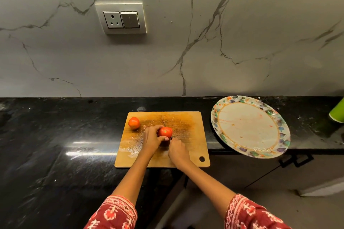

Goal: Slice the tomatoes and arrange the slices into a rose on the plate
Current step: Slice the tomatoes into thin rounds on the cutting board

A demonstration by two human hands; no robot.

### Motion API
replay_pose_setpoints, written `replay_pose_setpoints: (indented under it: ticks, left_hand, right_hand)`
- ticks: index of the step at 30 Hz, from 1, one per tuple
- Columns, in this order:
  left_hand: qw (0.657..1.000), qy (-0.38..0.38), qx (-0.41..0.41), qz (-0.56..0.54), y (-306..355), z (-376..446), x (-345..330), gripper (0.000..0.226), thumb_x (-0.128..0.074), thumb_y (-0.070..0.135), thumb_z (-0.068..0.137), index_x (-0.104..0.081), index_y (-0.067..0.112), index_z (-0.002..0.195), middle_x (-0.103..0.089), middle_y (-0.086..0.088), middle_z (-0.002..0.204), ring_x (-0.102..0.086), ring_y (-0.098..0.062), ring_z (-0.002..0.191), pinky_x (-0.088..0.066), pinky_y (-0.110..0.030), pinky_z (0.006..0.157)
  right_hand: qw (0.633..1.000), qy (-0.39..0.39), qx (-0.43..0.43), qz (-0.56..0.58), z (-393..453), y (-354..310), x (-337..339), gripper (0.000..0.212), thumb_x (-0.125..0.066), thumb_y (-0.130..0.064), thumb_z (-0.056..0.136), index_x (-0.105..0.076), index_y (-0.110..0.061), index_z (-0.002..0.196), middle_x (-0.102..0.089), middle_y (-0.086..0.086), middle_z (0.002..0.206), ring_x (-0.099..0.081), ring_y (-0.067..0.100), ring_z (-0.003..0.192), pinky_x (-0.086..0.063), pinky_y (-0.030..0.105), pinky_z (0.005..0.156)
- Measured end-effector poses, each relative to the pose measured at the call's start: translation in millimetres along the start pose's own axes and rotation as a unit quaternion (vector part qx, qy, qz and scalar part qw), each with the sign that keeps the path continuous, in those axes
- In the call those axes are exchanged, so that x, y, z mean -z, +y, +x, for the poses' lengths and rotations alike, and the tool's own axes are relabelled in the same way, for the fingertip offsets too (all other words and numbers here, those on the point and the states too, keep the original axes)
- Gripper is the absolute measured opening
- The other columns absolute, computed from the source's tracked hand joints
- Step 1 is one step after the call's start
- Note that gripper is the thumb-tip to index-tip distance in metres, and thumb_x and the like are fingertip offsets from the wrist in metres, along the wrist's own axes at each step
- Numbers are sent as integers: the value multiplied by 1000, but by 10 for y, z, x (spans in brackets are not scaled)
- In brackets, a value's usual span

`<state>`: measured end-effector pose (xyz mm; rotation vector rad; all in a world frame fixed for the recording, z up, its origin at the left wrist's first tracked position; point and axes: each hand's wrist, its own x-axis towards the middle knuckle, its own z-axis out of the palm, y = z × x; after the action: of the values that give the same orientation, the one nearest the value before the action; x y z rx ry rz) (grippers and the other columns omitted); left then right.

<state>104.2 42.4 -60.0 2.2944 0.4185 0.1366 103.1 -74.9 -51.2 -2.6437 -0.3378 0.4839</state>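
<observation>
Between both hands, tomato (pixel 165 132) being gripped by left hand (pixel 153 138); right hand (pixel 177 151) curling round knife, blade barely visible. Slippery, soft; hold sides firmly.

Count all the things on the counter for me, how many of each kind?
Tomatoes: 2, one loose at the board's far left, one held by the hands
Board: 1
Knife: 1, mostly hidden
Plate: 1
Green thing at the right edge: 1, too cut off to name
Total: 6
</observation>
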Motion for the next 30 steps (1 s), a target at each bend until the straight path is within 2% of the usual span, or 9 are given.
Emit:
replay_pose_setpoints:
  ticks: [4,7,11,16,18,22,26,30]
  left_hand:
    - [1000,12,-6,-5,11,-8,1,48,-80,10,65,-65,10,111,-65,-9,112,-56,-24,108,-49,-39,91]
    - [1000,12,-17,-12,36,-28,-25,46,-79,9,67,-65,8,111,-65,-8,111,-56,-22,106,-47,-31,89]
    - [1000,2,-14,-9,-18,0,-6,47,-80,12,66,-65,11,110,-65,-8,111,-55,-25,109,-48,-41,91]
    - [999,11,-9,-42,-15,-8,37,51,-80,4,64,-64,5,112,-65,-12,112,-57,-23,107,-49,-37,90]
    - [999,6,-9,-43,-18,-24,26,54,-81,6,63,-63,7,114,-63,-11,116,-55,-25,112,-48,-38,93]
    - [999,12,-13,-49,-3,-80,9,52,-79,4,66,-61,6,116,-61,-12,118,-54,-23,112,-43,-25,89]
    - [998,17,-16,-57,26,-105,15,53,-79,3,65,-62,4,115,-62,-13,117,-55,-22,109,-41,-20,86]
    - [999,17,-14,-50,47,-106,20,53,-78,4,66,-61,4,116,-62,-13,118,-55,-22,110,-39,-19,85]
  right_hand:
    - [1000,3,6,-26,-105,113,-54,25,-35,-7,97,-49,-1,117,-60,15,116,-58,30,108,-48,35,81]
    - [1000,-2,4,-20,-79,109,-43,25,-36,-5,96,-50,-1,115,-60,16,116,-58,31,108,-47,35,81]
    - [1000,-6,1,-14,-64,51,-40,24,-37,-5,96,-50,-2,116,-60,15,116,-59,30,107,-47,35,80]
    - [997,12,21,-67,-297,312,-151,23,-31,-14,101,-48,-6,116,-62,11,113,-63,25,104,-49,32,80]
    - [998,18,15,-57,-280,333,-139,24,-31,-15,102,-49,-5,114,-63,12,112,-63,27,104,-49,33,80]
    - [1000,30,-2,0,-229,264,-48,25,-32,-13,100,-52,-3,111,-63,14,111,-62,29,103,-48,34,74]
    - [997,64,18,48,-212,191,73,30,-29,-20,102,-52,-2,111,-63,16,104,-62,32,96,-37,30,62]
    - [997,55,32,43,-255,123,86,30,-29,-20,102,-50,-1,113,-62,18,106,-60,34,98,-35,30,63]
